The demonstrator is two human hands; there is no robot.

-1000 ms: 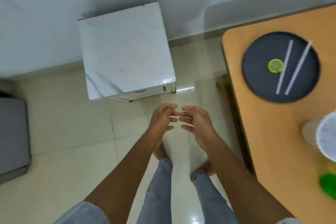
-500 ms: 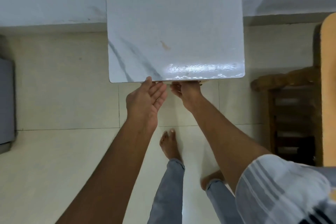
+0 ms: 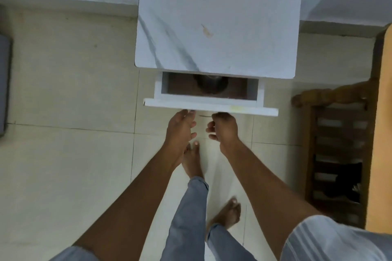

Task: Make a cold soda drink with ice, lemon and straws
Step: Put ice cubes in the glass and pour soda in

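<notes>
So the drawer (image 3: 210,106) of that little marble-topped cabinet (image 3: 218,17) at the top middle of the frame was now pulled partway out, where half a second earlier its front sat flush under the top; the head view had also closed in on it compared with a second before, when the table with the tray, lemon slice and straws was in sight on the right; none of that showed in the current shot, only an orange table edge (image 3: 385,133) down the right side and a wooden chair (image 3: 339,154) beside it; the right hand (image 3: 224,129) was curled up at the drawer's front edge, fingers hooked under it out of sight, so my guess was it gripped a pull there; the left hand (image 3: 182,127) hung just beside it with fingers loosely bent, tips near the front, holding nothing I could see; inside the drawer, right under the cabinet top, sat a dark round thing (image 3: 212,85), maybe a glass or tumbler, too shadowed to call; if so, the drink's vessel was about to come out, and everything else was yet to do.
</notes>
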